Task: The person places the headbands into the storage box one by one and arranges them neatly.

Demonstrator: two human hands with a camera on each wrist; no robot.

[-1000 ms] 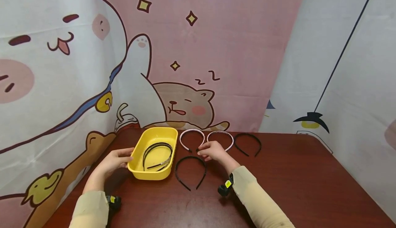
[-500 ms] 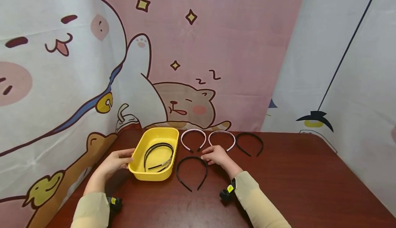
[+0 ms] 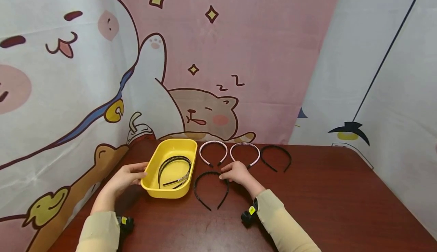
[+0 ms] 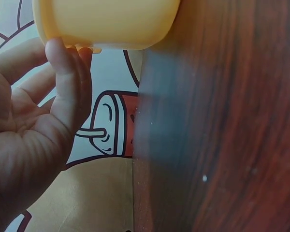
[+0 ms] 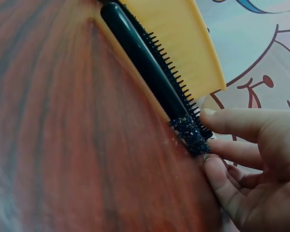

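My left hand point(image 3: 124, 178) is at the near-left side of a yellow plastic basin point(image 3: 165, 194), its fingers and thumb touching the rim and wall. In the left wrist view the fingertips point(image 4: 58, 50) meet the basin's outer side. Black headbands point(image 3: 175, 158) with fine teeth lie inside the basin. To the right of it, a black headband point(image 3: 199, 197) lies on the table, open ends toward me. My right hand point(image 3: 237, 172) pinches this headband at its upper right. The right wrist view shows the band's teeth and a glittery dark section point(image 5: 191, 135) at the fingertips.
Along the back of the dark red wooden table point(image 3: 327, 191) lie two pale pink headbands point(image 3: 201, 156) point(image 3: 258, 155) and a black headband point(image 3: 289, 157). A cartoon-printed cloth point(image 3: 266, 54) hangs behind the table and on both sides.
My right hand has moved from beside the pale pink headbands down to the front black headband, and its fingers now meet it. The left hand and basin stay in place.
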